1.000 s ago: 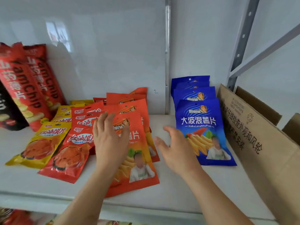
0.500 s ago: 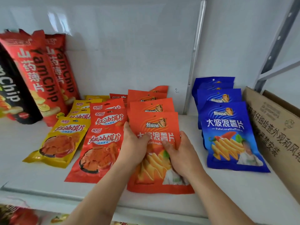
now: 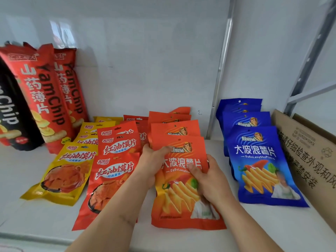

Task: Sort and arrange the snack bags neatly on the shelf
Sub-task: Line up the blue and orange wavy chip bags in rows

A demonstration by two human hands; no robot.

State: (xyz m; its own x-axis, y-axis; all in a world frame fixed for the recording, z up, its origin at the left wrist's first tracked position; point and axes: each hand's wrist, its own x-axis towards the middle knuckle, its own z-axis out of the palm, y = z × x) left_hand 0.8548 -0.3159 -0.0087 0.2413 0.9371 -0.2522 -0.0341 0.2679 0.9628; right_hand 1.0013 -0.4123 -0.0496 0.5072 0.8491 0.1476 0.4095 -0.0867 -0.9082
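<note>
An orange potato-chip bag (image 3: 181, 200) lies at the front of a row of like orange bags (image 3: 174, 128) on the white shelf (image 3: 254, 224). My left hand (image 3: 152, 164) grips its left edge, thumb on top. My right hand (image 3: 209, 179) grips its right edge, thumb across the print. To the left lie overlapping rows of red bags (image 3: 112, 179) and yellow bags (image 3: 67, 171). To the right lies a row of blue bags (image 3: 258, 160).
Tall red YamChip bags (image 3: 43, 95) and a black one (image 3: 12, 113) lean against the back wall at the left. A brown cardboard box (image 3: 309, 153) stands at the right end. A metal upright (image 3: 221, 73) runs up the wall behind.
A second ago my hands hovered open over the orange bags. They closed on the front bag's two sides, and it now lies straight in its row.
</note>
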